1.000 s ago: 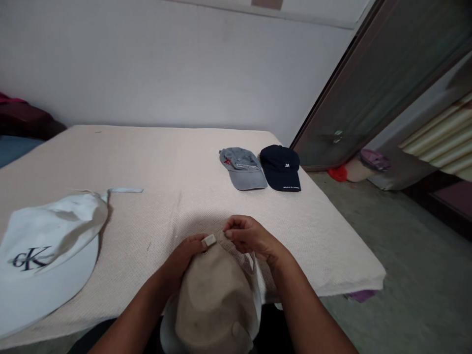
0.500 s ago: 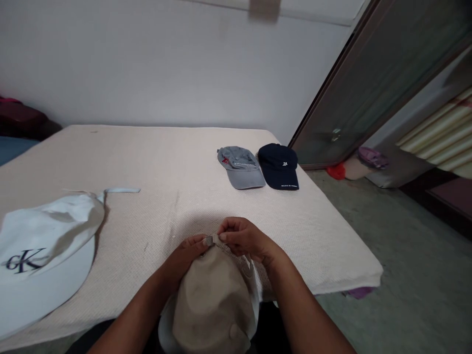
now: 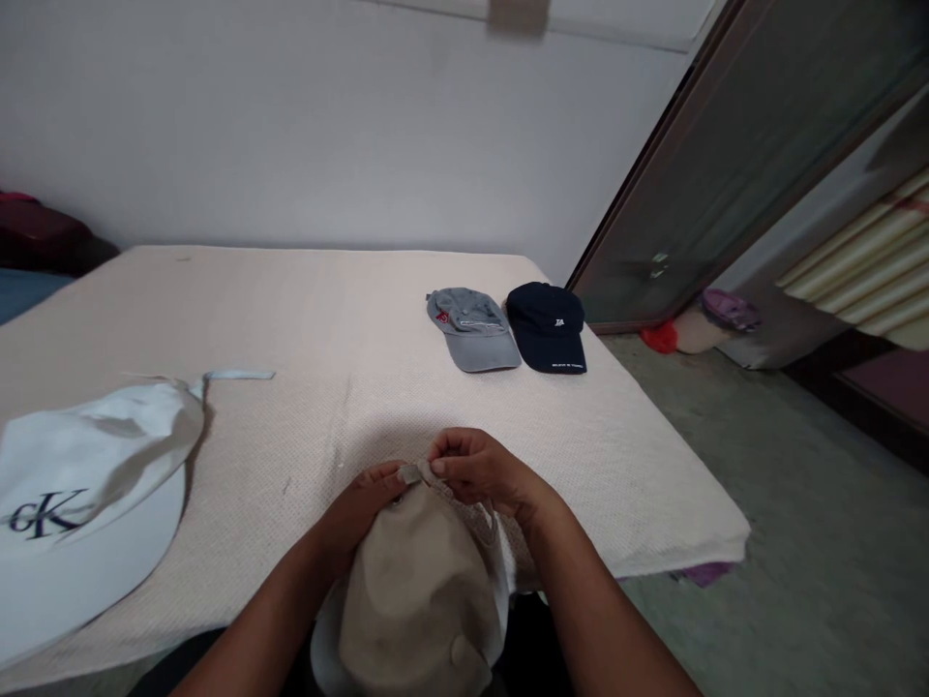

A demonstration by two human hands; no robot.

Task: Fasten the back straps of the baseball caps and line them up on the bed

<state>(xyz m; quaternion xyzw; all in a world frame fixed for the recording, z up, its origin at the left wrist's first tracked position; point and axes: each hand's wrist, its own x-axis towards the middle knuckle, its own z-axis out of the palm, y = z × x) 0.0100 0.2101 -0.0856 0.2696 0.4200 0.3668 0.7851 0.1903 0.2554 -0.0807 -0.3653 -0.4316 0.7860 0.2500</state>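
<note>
Pinching the strap (image 3: 410,473) at the far rim of the cap (image 3: 419,592), left hand (image 3: 363,507) and right hand (image 3: 480,474) meet fingertip to fingertip; the cap overhangs the near edge of the mattress (image 3: 348,319); short, even tugs with the crown braced seem wisest.

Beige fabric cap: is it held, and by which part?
Yes. The left hand and right hand both pinch the beige fabric cap at its small back strap, on its far edge.
</note>
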